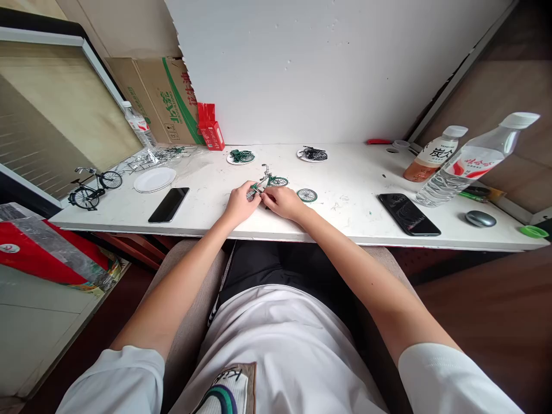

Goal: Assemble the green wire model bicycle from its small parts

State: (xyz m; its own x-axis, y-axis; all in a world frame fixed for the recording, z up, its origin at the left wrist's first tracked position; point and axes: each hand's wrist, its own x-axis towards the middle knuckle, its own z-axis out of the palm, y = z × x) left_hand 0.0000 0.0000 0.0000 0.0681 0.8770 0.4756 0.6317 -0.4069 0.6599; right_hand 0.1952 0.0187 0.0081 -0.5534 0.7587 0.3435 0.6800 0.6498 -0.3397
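Observation:
A small green model bicycle stands on the white table, its handlebar and one spoked wheel showing beyond my fingers. My left hand is closed on the rear part of the model, and its fingers partly cover a wheel. Close beside it, my right hand pinches at the frame; the fingertips of both hands nearly meet. A loose spoked wheel with a green rim lies flat just right of my right hand. What exactly lies between the fingertips is too small to tell.
Small plates of green parts and black parts sit behind. A finished black model bicycle, white plates and a phone are left. Another phone, a mouse and bottles stand right.

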